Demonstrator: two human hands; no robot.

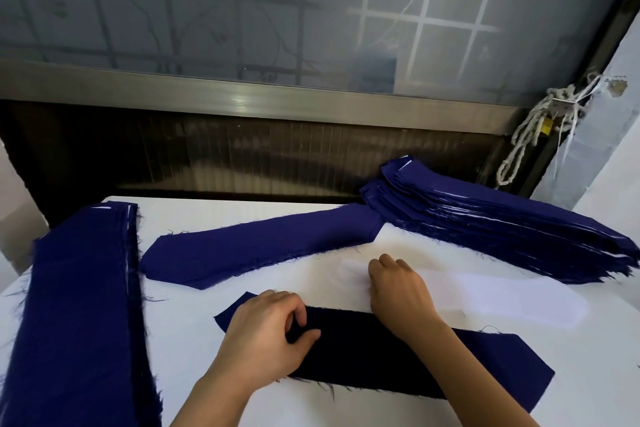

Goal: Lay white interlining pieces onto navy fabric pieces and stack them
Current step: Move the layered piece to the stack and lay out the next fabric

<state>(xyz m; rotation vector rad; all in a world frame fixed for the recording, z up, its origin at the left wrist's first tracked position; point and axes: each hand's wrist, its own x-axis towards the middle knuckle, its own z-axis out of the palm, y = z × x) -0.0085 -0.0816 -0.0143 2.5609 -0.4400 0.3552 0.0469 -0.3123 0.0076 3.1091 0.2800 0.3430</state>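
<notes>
the navy fabric piece (415, 357) was matt woven cloth with fraying, hairy edges. the white interlining (485, 291) looked thin, smooth and faintly see-through. the table top (207, 340) was matt white. the window rail (242, 100) was brushed metal, dully shiny; the pane (242, 10) frosted glass.

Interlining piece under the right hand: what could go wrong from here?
1. The white interlining piece lies on a white table and barely shows. Where the right hand pinches its end, a fold might go unnoticed.
2. The left hand holds the front navy piece only near its left end, so the free right end could shift and spoil alignment.
3. The right stack is fanned out and may slide.
</notes>
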